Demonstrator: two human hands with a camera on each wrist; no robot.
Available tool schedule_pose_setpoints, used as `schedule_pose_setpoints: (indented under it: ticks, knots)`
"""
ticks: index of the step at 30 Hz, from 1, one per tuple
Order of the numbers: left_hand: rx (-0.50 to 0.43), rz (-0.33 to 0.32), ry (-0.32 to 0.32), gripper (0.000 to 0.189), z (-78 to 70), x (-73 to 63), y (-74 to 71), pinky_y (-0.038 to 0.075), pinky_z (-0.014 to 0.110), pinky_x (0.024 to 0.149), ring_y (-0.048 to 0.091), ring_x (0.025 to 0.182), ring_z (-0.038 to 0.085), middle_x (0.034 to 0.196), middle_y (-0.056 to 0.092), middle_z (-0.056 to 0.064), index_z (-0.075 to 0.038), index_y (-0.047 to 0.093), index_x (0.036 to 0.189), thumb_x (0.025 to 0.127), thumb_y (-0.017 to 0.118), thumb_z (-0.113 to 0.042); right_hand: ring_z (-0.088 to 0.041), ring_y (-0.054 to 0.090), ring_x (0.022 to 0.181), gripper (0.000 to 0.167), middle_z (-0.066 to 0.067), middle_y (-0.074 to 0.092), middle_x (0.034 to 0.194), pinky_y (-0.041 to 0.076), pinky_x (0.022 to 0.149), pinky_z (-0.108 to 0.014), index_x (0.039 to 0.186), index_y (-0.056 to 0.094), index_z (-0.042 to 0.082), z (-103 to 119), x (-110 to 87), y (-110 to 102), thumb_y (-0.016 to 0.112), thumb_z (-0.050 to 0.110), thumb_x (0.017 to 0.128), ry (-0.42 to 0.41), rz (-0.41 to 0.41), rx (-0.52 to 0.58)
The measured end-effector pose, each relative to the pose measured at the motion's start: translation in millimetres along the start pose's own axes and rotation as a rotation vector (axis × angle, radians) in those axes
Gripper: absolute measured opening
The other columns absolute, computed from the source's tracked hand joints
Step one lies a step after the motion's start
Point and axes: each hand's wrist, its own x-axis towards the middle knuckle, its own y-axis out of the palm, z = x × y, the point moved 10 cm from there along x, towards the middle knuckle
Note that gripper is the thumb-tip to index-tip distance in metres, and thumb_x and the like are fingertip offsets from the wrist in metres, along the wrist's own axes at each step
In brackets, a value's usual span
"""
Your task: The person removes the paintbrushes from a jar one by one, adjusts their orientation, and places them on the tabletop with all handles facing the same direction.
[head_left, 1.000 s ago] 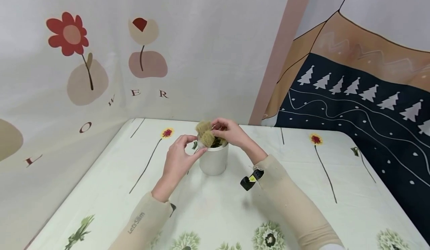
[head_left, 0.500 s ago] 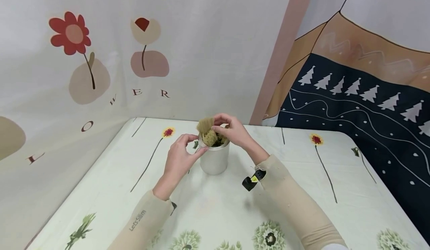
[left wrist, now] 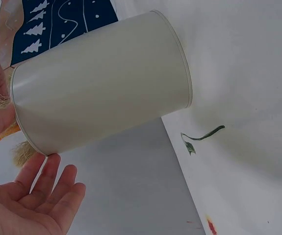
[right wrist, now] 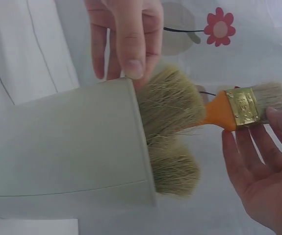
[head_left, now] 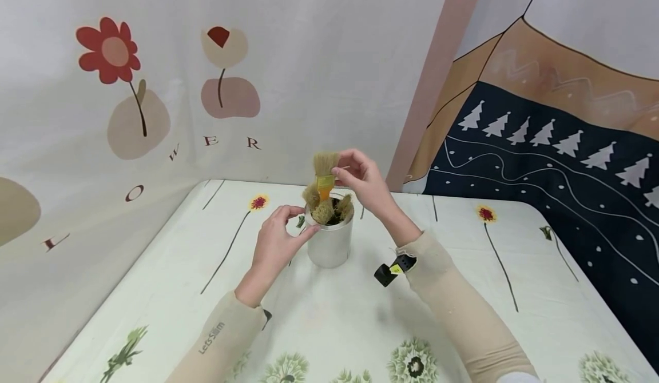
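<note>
The flat paintbrush (head_left: pixel 325 178) stands bristles-up above the mouth of the white canister (head_left: pixel 328 246), the lower end of its orange handle (right wrist: pixel 220 112) hidden behind the other brush heads (head_left: pixel 323 211) bunched inside. The right hand (head_left: pixel 368 186) grasps it near the top: thumb against the bristles (right wrist: pixel 272 96), fingers beneath, some reaching the gold-coloured ferrule (right wrist: pixel 243 106). The left hand (head_left: pixel 275 243) holds the canister's rim between thumb and fingertips, the canister upright on the white tabletop (head_left: pixel 314 326)

As for handling, the paintbrush is probably light and sturdy, with little to break. Its bristles look dry and springy (a few strays splay from the neighbouring heads), so a hold there would likely give a little and let the brush swivel. The ferrule looks like metal and should be stiff, perhaps a touch slick; pinching its flat faces ought to give the firmest hold, with the handle's shoulder just below as a second choice. The canister seems thin-walled and smooth, likely easy to tip if a handle drags against the rim, which makes the steadying left hand useful
</note>
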Motion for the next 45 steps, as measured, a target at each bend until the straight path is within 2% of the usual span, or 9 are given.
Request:
schedule_pose_setpoints:
  ticks: [4,9,17,28,37,45]
  knots:
    - [-0.002,-0.001,-0.002,0.051,0.4,0.1,-0.1,0.05,0.051,0.106,0.059,0.126,0.031,0.129,0.065,0.012,-0.008,0.065,0.12,0.084,0.079,-0.04,-0.004,0.067,0.088,0.023,-0.012,0.065,0.107,0.063,0.087,-0.033,0.121,0.053,-0.006,13.8,1.1,-14.1,0.055,0.002,0.1,-0.054,-0.092,0.045]
    - [-0.008,-0.002,-0.001,0.05,0.5,-0.6,-0.1,0.049,0.052,0.107,0.059,0.125,0.031,0.129,0.065,0.011,-0.008,0.065,0.12,0.084,0.079,-0.039,-0.004,0.069,0.087,0.024,0.008,0.067,0.1,0.064,0.081,-0.028,0.121,0.053,-0.007,30.0,0.7,-36.7,0.057,-0.001,0.098,-0.144,-0.226,0.137]
    - [-0.004,-0.007,0.002,0.049,1.2,-1.1,-0.5,0.05,0.051,0.106,0.06,0.125,0.031,0.129,0.065,0.011,-0.009,0.066,0.12,0.084,0.079,-0.039,-0.007,0.07,0.086,0.025,0.008,0.069,0.098,0.063,0.078,-0.025,0.119,0.058,0.005,46.6,-4.9,-69.4,0.06,-0.003,0.096,-0.236,-0.353,0.177]
    - [-0.003,-0.008,-0.003,0.049,1.6,0.0,0.6,0.05,0.051,0.106,0.059,0.125,0.031,0.129,0.065,0.01,-0.009,0.066,0.12,0.084,0.079,-0.039,-0.01,0.069,0.092,0.031,0.007,0.069,0.105,0.062,0.081,-0.021,0.124,0.058,0.007,43.4,-18.0,-113.3,0.063,0.0,0.095,-0.196,-0.505,0.118]
    - [-0.006,-0.018,0.01,0.048,-0.5,0.5,0.0,0.049,0.052,0.105,0.06,0.124,0.031,0.128,0.066,0.011,-0.009,0.066,0.119,0.083,0.08,-0.038,-0.01,0.069,0.096,0.033,0.008,0.07,0.106,0.061,0.081,-0.018,0.128,0.059,0.004,29.4,-26.8,-135.8,0.065,0.008,0.095,-0.172,-0.561,0.074]
    - [-0.004,-0.012,0.007,0.05,-0.6,-0.2,0.2,0.049,0.051,0.106,0.06,0.124,0.031,0.128,0.066,0.011,-0.009,0.066,0.119,0.083,0.079,-0.04,-0.008,0.068,0.098,0.035,0.012,0.069,0.106,0.06,0.081,-0.016,0.13,0.059,0.003,11.1,-31.9,-143.9,0.065,0.012,0.096,-0.1,-0.579,0.025]
